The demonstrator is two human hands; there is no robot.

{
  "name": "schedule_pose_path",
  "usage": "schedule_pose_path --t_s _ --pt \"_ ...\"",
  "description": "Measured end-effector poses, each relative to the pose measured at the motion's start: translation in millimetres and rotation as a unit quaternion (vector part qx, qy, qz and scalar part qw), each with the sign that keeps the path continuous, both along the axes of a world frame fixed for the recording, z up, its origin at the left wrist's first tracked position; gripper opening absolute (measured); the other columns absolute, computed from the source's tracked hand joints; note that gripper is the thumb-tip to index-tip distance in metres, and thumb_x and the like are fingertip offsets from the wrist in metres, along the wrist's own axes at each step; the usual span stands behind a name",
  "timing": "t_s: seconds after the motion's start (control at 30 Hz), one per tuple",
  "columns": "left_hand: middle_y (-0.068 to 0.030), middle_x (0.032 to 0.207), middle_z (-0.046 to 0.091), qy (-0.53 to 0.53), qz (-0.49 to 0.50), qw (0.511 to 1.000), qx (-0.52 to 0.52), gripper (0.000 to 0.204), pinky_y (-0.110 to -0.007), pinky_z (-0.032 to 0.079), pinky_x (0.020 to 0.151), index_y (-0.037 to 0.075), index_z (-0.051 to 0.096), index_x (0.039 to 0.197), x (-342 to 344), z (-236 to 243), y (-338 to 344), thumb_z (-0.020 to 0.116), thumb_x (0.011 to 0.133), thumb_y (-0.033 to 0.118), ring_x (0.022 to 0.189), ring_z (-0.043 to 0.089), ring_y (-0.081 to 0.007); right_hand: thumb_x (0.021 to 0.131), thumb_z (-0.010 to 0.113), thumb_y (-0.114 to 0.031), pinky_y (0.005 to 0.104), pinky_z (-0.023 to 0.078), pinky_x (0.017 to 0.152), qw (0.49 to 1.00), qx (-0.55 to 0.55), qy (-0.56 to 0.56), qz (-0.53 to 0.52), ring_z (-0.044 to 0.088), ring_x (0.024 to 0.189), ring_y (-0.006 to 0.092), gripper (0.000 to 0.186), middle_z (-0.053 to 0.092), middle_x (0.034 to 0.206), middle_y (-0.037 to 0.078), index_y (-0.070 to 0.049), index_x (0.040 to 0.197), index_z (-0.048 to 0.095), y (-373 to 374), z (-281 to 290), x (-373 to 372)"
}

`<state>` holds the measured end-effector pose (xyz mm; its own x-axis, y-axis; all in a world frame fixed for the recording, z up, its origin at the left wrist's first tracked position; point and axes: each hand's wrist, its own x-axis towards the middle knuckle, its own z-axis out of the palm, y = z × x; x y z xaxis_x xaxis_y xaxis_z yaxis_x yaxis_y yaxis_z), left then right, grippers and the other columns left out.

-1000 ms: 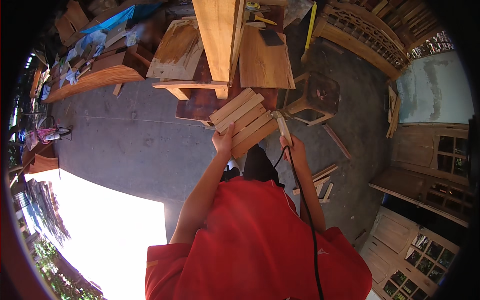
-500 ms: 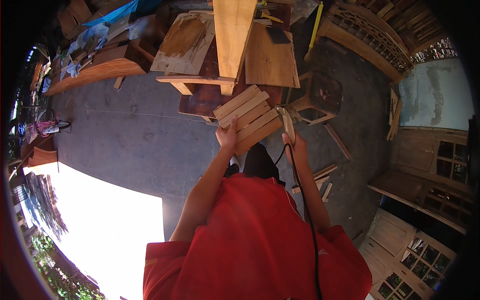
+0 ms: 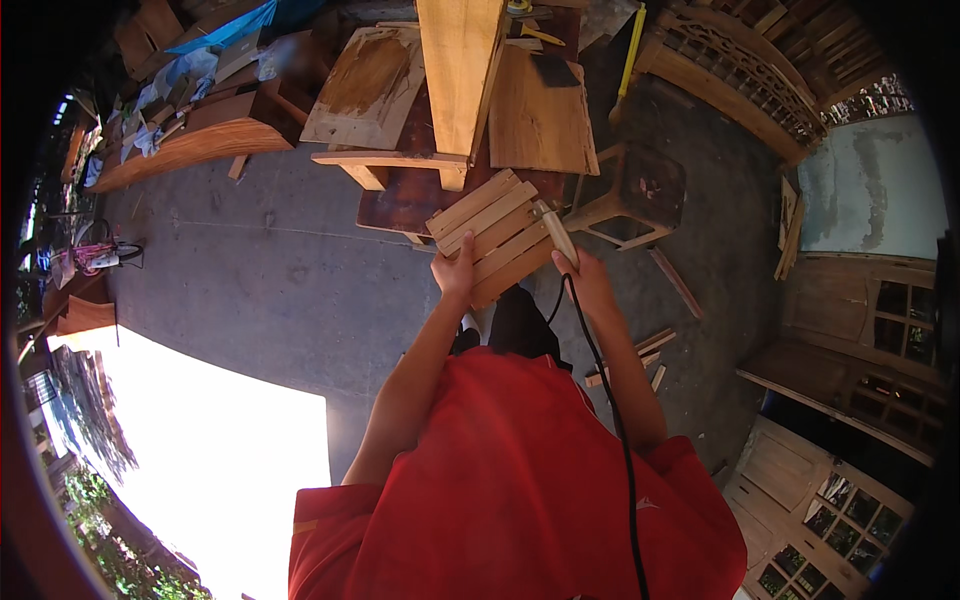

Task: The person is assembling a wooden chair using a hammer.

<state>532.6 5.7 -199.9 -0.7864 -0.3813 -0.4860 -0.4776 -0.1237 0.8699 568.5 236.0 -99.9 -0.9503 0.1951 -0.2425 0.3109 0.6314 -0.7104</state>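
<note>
A small slatted wooden panel (image 3: 505,230), made of several parallel strips with gaps between them, is tilted in front of my body. My left hand (image 3: 456,270) is closed on its left edge, the thumb lying on top. In my right hand (image 3: 588,280) is a hammer (image 3: 558,232) with a pale handle, my fingers wrapped round the lower end. The small hammer head is over the panel's upper right edge; whether it touches the wood I cannot tell. A black cable (image 3: 605,385) hangs in front of my right arm and passes by that hand.
Beyond the panel is a reddish-brown low table (image 3: 400,205) bearing a wooden frame piece (image 3: 450,80) and flat boards (image 3: 540,115). A stool (image 3: 645,190) stands to its right. Wood offcuts (image 3: 652,345) lie on the grey floor, and paneled doors (image 3: 790,480) are at right.
My right hand and the hammer have moved left and slightly up, bringing the head over the panel's edge. The left hand and panel have hardly moved.
</note>
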Motion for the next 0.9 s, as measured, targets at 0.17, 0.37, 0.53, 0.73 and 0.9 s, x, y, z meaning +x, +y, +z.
schedule_pose_path --t_s 0.17,0.37,0.53,0.73,0.9 --pt "-0.0182 0.110 0.077 0.002 0.002 1.000 -0.003 0.063 -0.038 0.057 0.091 -0.008 0.071 0.120 0.9 -6.5 -0.5 0.084 0.089 0.045 0.102 0.073 -0.0242 0.102 0.065 -0.043 0.0515 0.054 0.074 0.999 0.000 0.032 0.015 0.071 0.087 0.0479 0.046 0.071 0.086 0.026 0.002 0.107 0.066 -19.7 15.6 -3.6" --pt "-0.0182 0.108 0.078 0.018 0.004 1.000 0.000 0.062 -0.038 0.057 0.090 -0.009 0.071 0.119 0.8 -13.9 0.0 0.084 0.088 0.044 0.100 0.074 -0.0243 0.104 0.064 -0.043 0.0439 0.049 0.061 0.997 0.008 0.079 0.001 0.064 0.060 0.0278 0.045 0.062 0.068 0.015 0.002 0.107 0.066 -22.2 -4.9 -15.7" --pt "-0.0177 0.108 0.078 0.021 0.011 1.000 0.003 0.061 -0.038 0.057 0.090 -0.008 0.071 0.118 -0.2 -16.4 1.4 0.085 0.088 0.043 0.101 0.074 -0.0246 0.103 0.062 -0.046 0.0529 0.054 0.079 0.999 -0.012 -0.011 0.028 0.069 0.093 0.0498 0.050 0.071 0.094 0.029 0.002 0.113 0.066 -19.8 4.4 -27.6" --pt "-0.0166 0.118 0.073 0.002 -0.014 1.000 0.024 0.064 -0.038 0.056 0.092 -0.009 0.065 0.126 -2.0 -11.1 -0.5 0.083 0.091 0.042 0.105 0.070 -0.0244 0.104 0.061 -0.044 0.0561 0.053 0.081 0.997 0.014 0.040 0.068 0.068 0.095 0.0510 0.047 0.071 0.097 0.030 0.001 0.115 0.065 -32.4 2.5 -19.5" --pt "-0.0159 0.120 0.072 0.021 0.018 0.997 0.076 0.056 -0.038 0.054 0.094 -0.006 0.064 0.128 -3.0 -20.5 -2.3 0.078 0.095 0.037 0.108 0.069 -0.0248 0.103 0.061 -0.044 0.0552 0.053 0.081 0.998 0.002 -0.024 0.053 0.068 0.096 0.0504 0.046 0.071 0.097 0.029 0.001 0.114 0.065 -47.7 12.4 -26.5"
